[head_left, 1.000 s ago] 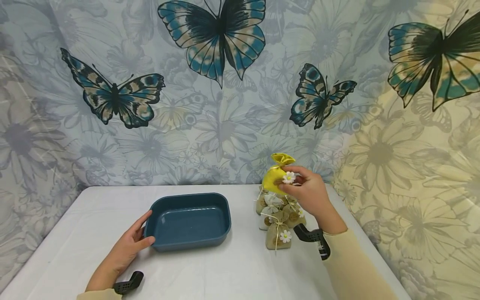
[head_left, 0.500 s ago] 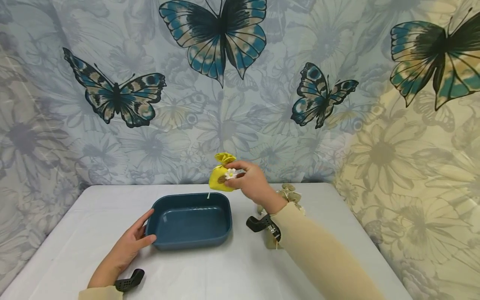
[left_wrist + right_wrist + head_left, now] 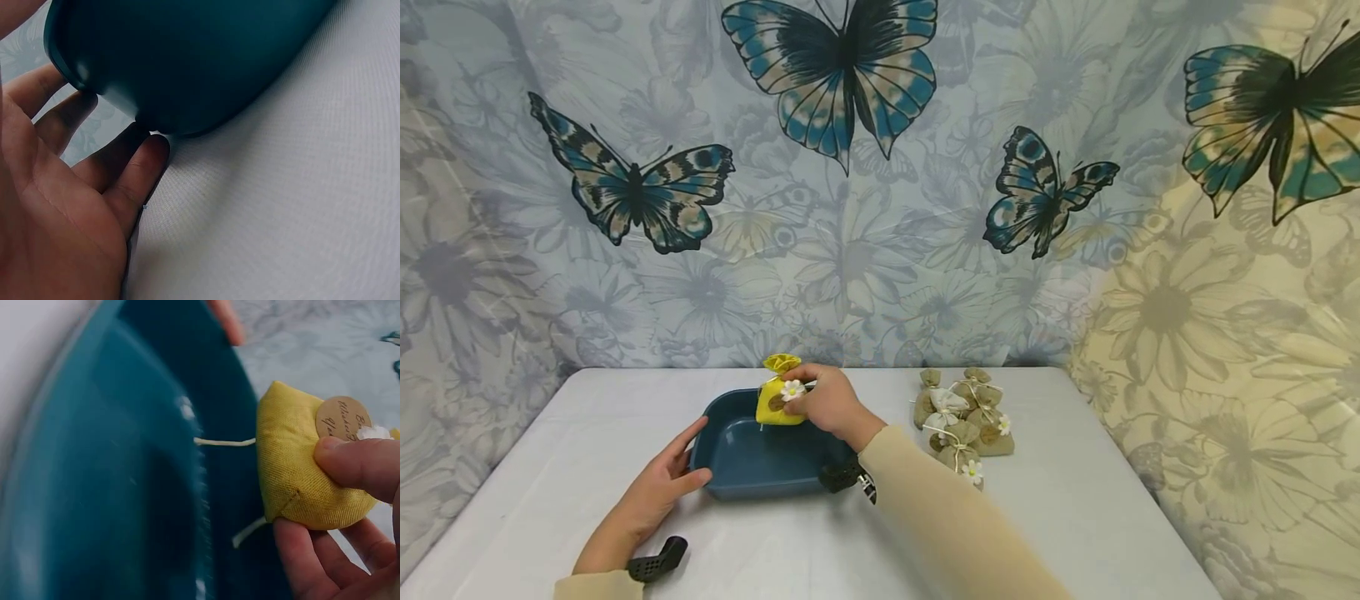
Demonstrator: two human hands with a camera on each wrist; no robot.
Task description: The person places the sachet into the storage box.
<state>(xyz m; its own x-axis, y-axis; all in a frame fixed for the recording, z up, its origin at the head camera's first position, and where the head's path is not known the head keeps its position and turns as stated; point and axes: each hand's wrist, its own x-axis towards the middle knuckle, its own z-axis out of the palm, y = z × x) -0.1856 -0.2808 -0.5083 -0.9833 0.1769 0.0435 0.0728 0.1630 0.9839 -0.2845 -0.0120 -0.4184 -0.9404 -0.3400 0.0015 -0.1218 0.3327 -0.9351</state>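
Note:
My right hand point(image 3: 831, 404) pinches a small yellow drawstring pouch point(image 3: 772, 406) over the far part of a deep blue rectangular dish point(image 3: 760, 479). A white flower and a round brown tag with writing point(image 3: 342, 417) decorate the pouch. In the right wrist view, the thumb lies on its front and other fingers are beneath it; two pale cord ends point(image 3: 225, 442) hang toward the dish. At the dish's left end rests my left hand point(image 3: 651, 496), fingers extended along the side and thumb by the front corner. Its fingertips point(image 3: 153, 150) touch the outer wall in the left wrist view.
Several beige and whitish pouches point(image 3: 966, 417) are clustered at the right on the white-covered table point(image 3: 760, 550). A butterfly-patterned cloth point(image 3: 850, 275) hangs behind the table's far edge. My right forearm sleeve point(image 3: 940, 508) crosses the front right area.
My right hand has carried the yellow pouch left from above the pouch cluster, then down over the dish. The clustered pouches have come back into view. The left hand stays at the dish.

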